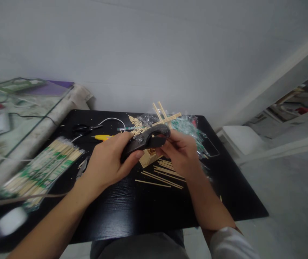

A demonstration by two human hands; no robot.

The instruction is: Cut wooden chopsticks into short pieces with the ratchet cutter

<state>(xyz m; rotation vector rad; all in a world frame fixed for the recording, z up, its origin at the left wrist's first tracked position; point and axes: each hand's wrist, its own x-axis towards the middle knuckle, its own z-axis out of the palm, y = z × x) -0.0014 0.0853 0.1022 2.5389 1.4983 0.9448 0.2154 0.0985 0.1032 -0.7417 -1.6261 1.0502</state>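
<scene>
My left hand (111, 154) is wrapped round the handles of a black hand cutter (143, 138) with a curved, hooked jaw. The jaw end points right, towards my right hand (182, 149). My right hand's fingers are pinched close to the jaw, at a small frame of crossed wooden sticks (167, 118) that juts up behind the tool. Its lower part is hidden by the cutter and the fingers. Just below the cutter stands a small box-like piece built of sticks (147, 159), partly covered. Several loose sticks (159, 178) lie on the black table (143, 212) beneath my hands.
Bundles of wrapped chopsticks (43, 169) lie at the left. Black scissors (85, 128), a yellow-handled tool (102, 137) and a pile of short stick pieces (136, 124) sit behind. Crumpled plastic wrappers (189, 126) lie back right. A cable (46, 196) crosses the left side.
</scene>
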